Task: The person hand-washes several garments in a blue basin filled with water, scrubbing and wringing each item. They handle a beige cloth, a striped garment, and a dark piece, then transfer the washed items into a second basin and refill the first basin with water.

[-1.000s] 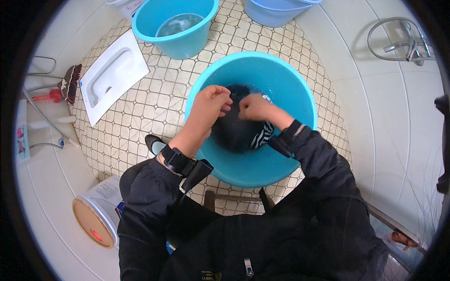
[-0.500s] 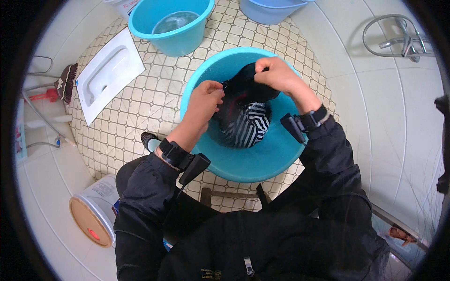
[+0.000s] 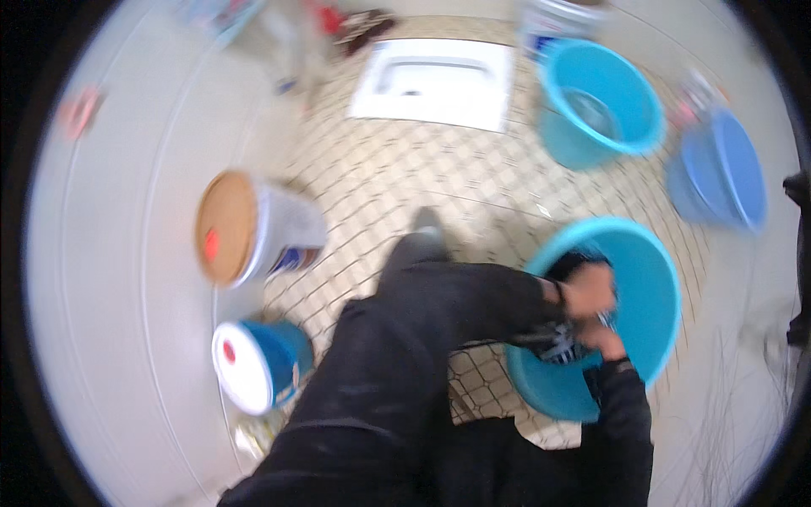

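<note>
The picture is blurred by motion. Both my hands are close together inside a large turquoise tub at the right. My left hand lies over wet black cloth, its fingers smeared. Just nearer to me, my right hand reaches in against black-and-white striped cloth, and its fingers do not show clearly either. Whether either hand grips the cloth cannot be made out.
Beyond the tub stand a turquoise bucket with water and a blue basin. A white squat toilet is set in the tiled floor. Along the left wall are a tan-lidded bucket and a blue bucket with a white lid.
My view has swung left, so the tub now appears farther right. Both hands have come down from holding up the black cloth and closed in on each other inside the tub.
</note>
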`<state>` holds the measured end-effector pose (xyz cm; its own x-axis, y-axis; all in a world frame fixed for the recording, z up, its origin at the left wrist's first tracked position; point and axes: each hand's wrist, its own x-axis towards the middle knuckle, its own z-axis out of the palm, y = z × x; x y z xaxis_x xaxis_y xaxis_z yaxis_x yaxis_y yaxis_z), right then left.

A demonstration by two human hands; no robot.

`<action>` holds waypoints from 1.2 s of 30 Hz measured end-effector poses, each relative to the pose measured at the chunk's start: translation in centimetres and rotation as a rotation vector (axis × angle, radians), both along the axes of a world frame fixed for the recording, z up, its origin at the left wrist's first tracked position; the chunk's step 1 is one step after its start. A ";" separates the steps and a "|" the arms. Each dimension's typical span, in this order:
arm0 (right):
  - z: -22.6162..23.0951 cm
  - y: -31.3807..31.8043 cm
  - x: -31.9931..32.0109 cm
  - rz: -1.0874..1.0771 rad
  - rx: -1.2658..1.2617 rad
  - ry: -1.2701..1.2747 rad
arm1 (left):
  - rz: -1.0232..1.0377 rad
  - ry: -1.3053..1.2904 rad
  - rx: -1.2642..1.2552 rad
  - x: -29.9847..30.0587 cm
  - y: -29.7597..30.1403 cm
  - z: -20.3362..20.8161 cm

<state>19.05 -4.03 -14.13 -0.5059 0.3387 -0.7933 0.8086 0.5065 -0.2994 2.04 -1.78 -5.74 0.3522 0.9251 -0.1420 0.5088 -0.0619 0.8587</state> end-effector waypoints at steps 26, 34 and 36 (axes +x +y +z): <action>21.2 1.3 0.6 -1.324 -0.069 0.873 | -0.028 -0.199 -0.136 -2.8 -1.0 0.6; 31.9 -0.8 -0.9 -1.334 -0.021 1.490 | -0.145 -0.503 -0.028 -0.2 -0.8 0.2; 31.3 -0.8 -0.5 -1.414 0.057 1.540 | -0.100 -0.361 -0.094 -1.1 0.3 0.7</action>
<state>18.51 -4.82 17.13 -0.0251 0.9981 -0.0560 -0.2720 -0.0607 -0.9604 0.90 -1.51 -5.06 0.4829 0.8725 -0.0751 0.1682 -0.0082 0.9857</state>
